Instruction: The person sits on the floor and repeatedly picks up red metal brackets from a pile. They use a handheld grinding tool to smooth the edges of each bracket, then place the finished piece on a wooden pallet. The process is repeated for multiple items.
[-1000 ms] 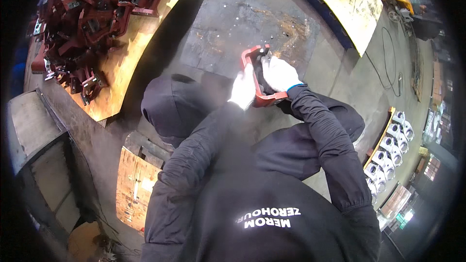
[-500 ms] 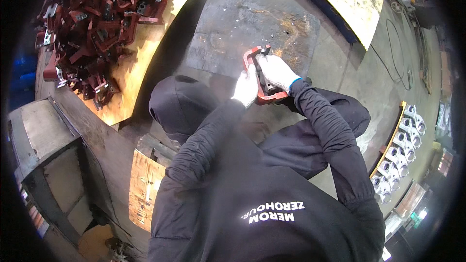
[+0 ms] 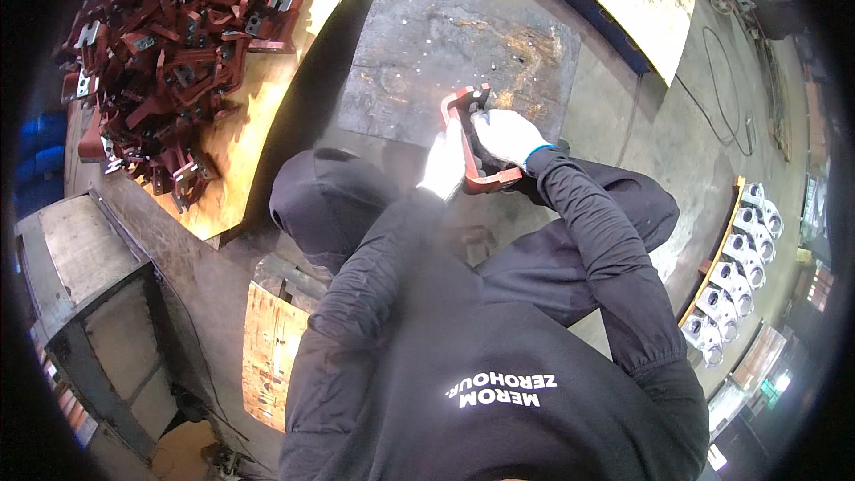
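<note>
A red metal bracket [image 3: 491, 183], bent in a C shape with a dark inner side, is held over my lap near the front edge of a dark metal plate [image 3: 392, 80]. My left hand [image 3: 443, 163], in a white glove, grips the bracket's left side. My right hand [image 3: 512, 137], also in a white glove with a blue cuff, has its fingers curled at the bracket's inner opening. The right fingertips are against the dark inside, and whatever they pinch there is hidden.
A heap of similar red brackets [image 3: 178, 71] covers a wooden board [image 3: 254, 125] at the far left. Grey ring-ended metal parts [image 3: 732, 281] stand in rows at the right. A grey metal box [image 3: 85, 240] is at the left, and a cable [image 3: 717, 80] lies on the floor at the right.
The bracket has shifted slightly left, and my left hand with it. My right hand's fingers have slid a little toward me along the bracket's inside.
</note>
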`<state>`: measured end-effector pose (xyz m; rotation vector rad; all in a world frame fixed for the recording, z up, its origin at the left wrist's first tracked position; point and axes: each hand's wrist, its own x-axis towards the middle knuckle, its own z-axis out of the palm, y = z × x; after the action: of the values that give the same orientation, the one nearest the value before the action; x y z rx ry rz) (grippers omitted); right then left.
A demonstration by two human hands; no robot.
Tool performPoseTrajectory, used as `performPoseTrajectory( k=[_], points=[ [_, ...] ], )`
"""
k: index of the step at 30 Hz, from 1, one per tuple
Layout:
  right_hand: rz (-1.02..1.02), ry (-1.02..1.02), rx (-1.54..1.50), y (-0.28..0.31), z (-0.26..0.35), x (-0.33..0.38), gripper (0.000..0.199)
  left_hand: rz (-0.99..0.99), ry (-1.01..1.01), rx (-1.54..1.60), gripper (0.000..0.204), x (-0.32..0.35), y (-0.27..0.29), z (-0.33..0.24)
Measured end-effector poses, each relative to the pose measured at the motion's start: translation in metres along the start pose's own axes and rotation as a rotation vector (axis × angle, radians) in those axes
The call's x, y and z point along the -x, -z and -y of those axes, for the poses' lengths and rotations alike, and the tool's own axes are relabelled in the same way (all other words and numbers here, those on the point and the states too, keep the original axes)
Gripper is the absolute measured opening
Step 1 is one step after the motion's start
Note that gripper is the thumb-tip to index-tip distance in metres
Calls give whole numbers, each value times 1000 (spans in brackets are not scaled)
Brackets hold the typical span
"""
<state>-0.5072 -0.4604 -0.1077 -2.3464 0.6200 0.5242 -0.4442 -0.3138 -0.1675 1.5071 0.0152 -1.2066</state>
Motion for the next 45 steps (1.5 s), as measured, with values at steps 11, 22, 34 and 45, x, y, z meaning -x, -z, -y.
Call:
performPoseTrajectory(
  k=[11, 22, 34, 45],
  points=[
    [-42, 59, 17, -27, -5, -16, 48, -61, -31, -16, 67, 1, -5, 2],
    [-124, 137, 106, -6, 13, -5, 35, -89, -209, -437, 66, 7, -6, -7],
    [-127, -48, -361, 28, 9, 22, 25, -79, -195, -166, 56, 29, 2, -33],
    [-255, -343, -1010, 45, 29, 54, 41, 96, -310, 315, 36, 57, -1, -75]
  ],
)
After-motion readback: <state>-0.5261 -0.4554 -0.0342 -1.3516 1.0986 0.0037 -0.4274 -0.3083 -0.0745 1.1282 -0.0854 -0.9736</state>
